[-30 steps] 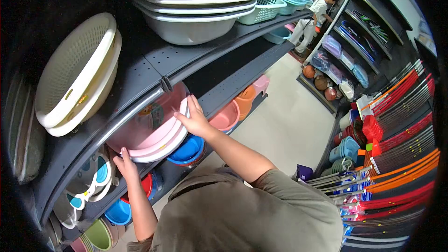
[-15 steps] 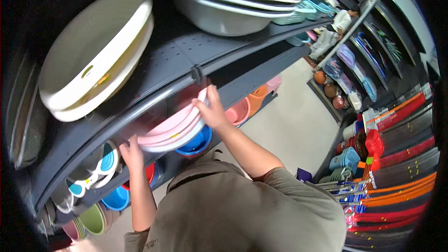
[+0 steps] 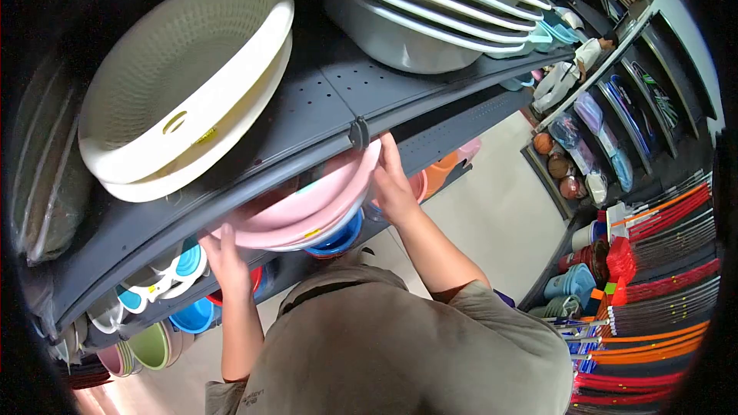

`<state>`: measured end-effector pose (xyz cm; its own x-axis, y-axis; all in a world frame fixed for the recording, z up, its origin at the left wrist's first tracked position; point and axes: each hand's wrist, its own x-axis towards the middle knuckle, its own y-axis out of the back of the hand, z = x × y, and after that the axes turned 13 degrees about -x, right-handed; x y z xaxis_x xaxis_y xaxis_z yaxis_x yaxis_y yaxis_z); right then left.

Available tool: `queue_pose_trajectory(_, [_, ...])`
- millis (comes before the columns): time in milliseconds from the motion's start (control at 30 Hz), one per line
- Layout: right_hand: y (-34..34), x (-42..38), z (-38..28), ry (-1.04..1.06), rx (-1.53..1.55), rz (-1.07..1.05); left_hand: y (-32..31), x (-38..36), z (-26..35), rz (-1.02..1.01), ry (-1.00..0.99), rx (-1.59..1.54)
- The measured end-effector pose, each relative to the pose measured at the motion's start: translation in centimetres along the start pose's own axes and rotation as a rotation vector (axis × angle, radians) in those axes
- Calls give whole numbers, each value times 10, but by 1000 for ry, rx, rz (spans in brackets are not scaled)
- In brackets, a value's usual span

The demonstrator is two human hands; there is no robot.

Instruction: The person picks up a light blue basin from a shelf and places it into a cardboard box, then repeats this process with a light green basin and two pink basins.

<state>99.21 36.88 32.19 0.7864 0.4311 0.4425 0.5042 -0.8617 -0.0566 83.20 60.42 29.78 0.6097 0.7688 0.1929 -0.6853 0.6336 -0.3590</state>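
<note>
Both hands on a stack of pink basins (image 3: 307, 207) tucked under the dark shelf (image 3: 307, 119): left hand (image 3: 227, 257) in a grip clenched on the lower rim, right hand (image 3: 393, 184) grasping the upper rim near the shelf edge. Blue basin (image 3: 338, 237) just behind. Cream colander baskets (image 3: 181, 77) and grey tubs (image 3: 419, 31) above on the shelf.

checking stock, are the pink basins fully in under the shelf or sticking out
Sticking out: the pink basins overhang the shelf edge, tilted, a hand on each side.
</note>
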Motion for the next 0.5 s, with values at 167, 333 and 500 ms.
queue_pose_trajectory(167, [4, -2, -13, 70, 0, 3, 5, 7, 6, 59, 78, -261])
queue_pose_trajectory(333, [13, -13, -36, 122, -154, -33, -6, 4, 30, 48, 137, -347])
queue_pose_trajectory(500, [25, -33, -42, 197, -336, -65, -4, -6, 47, -84, 213, -409])
